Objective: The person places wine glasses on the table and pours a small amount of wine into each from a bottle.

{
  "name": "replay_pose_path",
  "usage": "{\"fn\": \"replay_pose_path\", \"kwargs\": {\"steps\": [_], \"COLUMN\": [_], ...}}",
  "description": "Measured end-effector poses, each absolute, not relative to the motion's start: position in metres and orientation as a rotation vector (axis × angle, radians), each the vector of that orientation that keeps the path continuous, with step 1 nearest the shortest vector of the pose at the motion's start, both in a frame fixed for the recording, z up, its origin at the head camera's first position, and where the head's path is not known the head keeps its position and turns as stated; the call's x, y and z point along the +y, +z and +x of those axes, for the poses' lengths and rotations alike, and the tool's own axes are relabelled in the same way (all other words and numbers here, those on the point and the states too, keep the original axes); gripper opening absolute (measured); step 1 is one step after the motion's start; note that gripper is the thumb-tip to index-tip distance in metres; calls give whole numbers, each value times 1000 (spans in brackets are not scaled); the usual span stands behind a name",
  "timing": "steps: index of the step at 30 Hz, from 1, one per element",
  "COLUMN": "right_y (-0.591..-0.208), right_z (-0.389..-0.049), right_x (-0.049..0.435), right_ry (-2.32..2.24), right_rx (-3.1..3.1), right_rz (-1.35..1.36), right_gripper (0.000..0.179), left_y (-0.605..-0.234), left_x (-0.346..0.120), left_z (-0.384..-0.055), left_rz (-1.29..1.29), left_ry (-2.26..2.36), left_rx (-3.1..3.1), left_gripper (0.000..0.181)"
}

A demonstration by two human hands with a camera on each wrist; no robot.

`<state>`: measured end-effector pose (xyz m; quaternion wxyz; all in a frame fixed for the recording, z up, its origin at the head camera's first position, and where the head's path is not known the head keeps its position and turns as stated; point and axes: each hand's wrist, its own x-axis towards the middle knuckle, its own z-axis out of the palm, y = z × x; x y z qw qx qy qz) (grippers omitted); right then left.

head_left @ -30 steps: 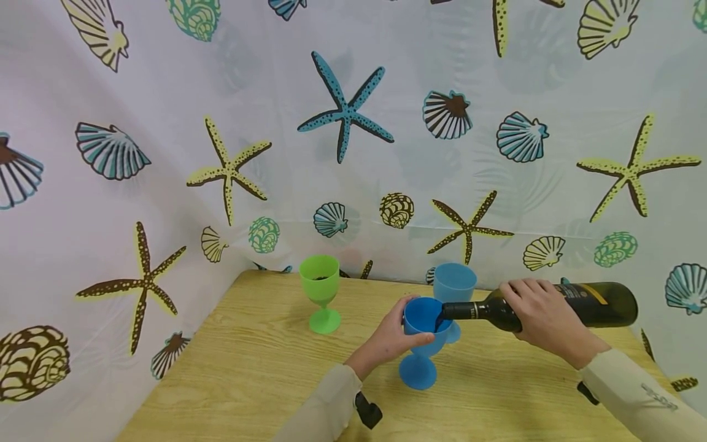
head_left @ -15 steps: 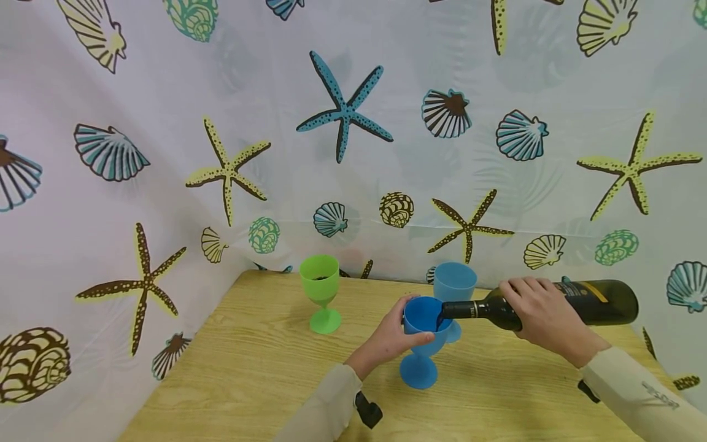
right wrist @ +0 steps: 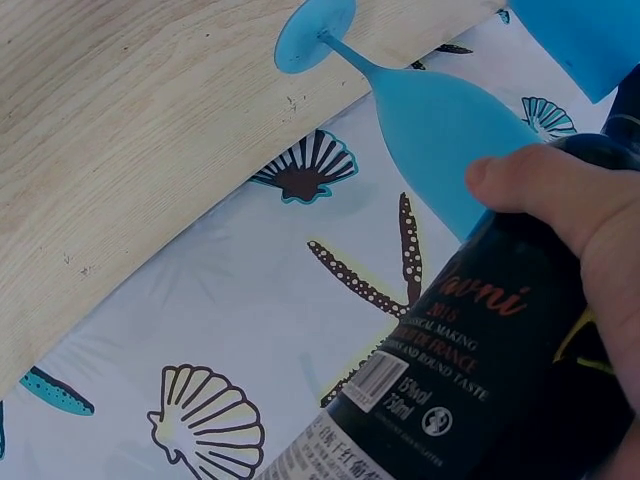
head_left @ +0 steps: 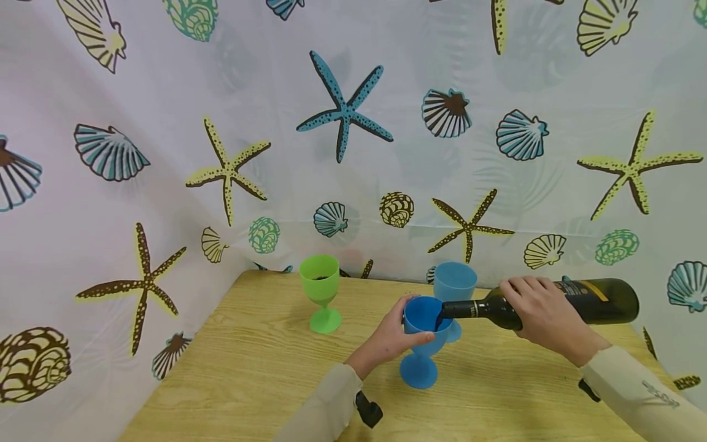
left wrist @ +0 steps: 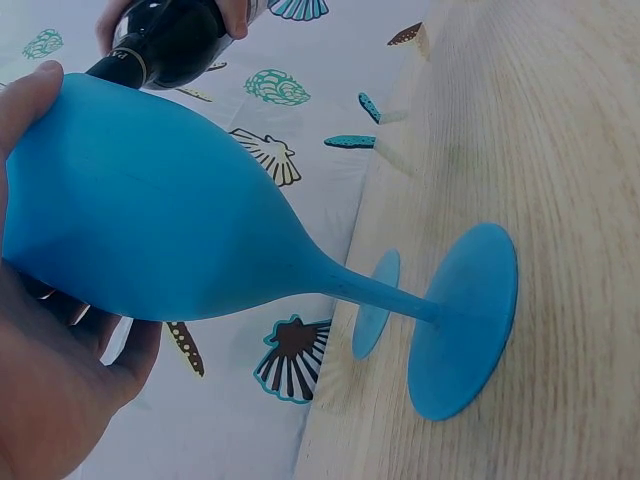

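My left hand [head_left: 386, 337] holds the bowl of a darker blue plastic goblet [head_left: 418, 372], thumb on the near side. In the left wrist view the goblet's round foot [left wrist: 465, 320] is by the tabletop. My right hand [head_left: 544, 316] grips a dark wine bottle [head_left: 602, 302] around its body, tipped nearly level. The bottle's mouth reaches over the goblet's rim, and dark liquid [head_left: 439, 320] runs from it into the bowl. In the right wrist view the bottle's label [right wrist: 425, 350] shows below the thumb. How full the goblet is cannot be made out.
A light blue goblet [head_left: 455, 283] stands just behind the held one, partly covered by it and the bottle. Farther left stands a green goblet [head_left: 320, 285] with something dark inside. A curtain [head_left: 386, 166] printed with shells and starfish hangs behind the wooden table [head_left: 248, 368].
The bottle's base end has risen very slightly. Dark liquid runs into the goblet in all the frames, and both hands keep their holds.
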<state>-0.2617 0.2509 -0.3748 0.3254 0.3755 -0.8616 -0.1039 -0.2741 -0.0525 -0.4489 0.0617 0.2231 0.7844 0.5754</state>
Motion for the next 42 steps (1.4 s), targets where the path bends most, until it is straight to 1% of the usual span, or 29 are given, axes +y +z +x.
{"fn": "replay_pose_path", "kwargs": {"steps": [16, 42], "right_y": [-373, -371], "right_z": [-262, -263], "right_x": [250, 249], "right_ry": [-270, -309], "right_rx": [-2260, -2250], "right_rz": [990, 996], "right_gripper": [84, 84], "left_y": [-448, -451], "left_x": [-53, -56], "left_z": [-274, -276], "left_rz": [645, 685], "left_ry": [1726, 1737], "left_rx": [2369, 2346], "left_gripper": [79, 80]}}
